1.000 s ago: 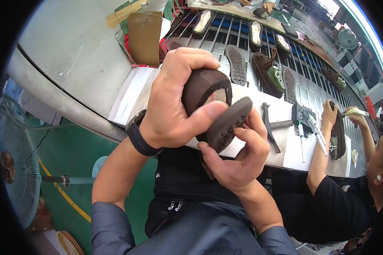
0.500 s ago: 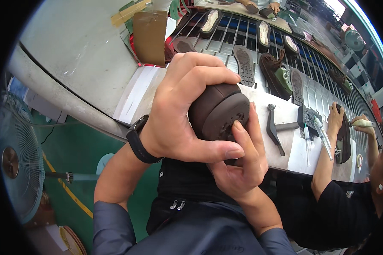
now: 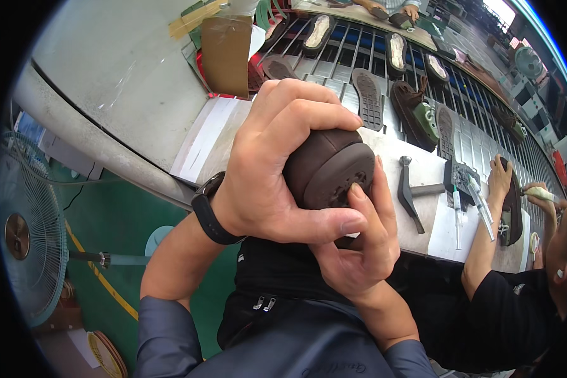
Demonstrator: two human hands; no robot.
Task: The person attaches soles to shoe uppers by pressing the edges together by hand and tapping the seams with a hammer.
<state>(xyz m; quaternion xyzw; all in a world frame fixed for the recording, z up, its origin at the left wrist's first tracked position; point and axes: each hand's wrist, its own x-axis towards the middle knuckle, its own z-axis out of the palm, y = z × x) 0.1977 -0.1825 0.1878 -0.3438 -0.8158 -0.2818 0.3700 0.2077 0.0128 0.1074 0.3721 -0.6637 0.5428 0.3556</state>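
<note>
As left hand (image 3: 264, 169), right hand (image 3: 366, 247) clamp and partly hide shoe (image 3: 326, 169), hammer (image 3: 405, 189) lies near syringes (image 3: 457, 203).

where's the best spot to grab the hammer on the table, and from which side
Probably the middle of its handle, from above on the near side. It lies flat, a straight bar pointing right from the long dark head, and the dark block with syringes crowds its right end.
</note>
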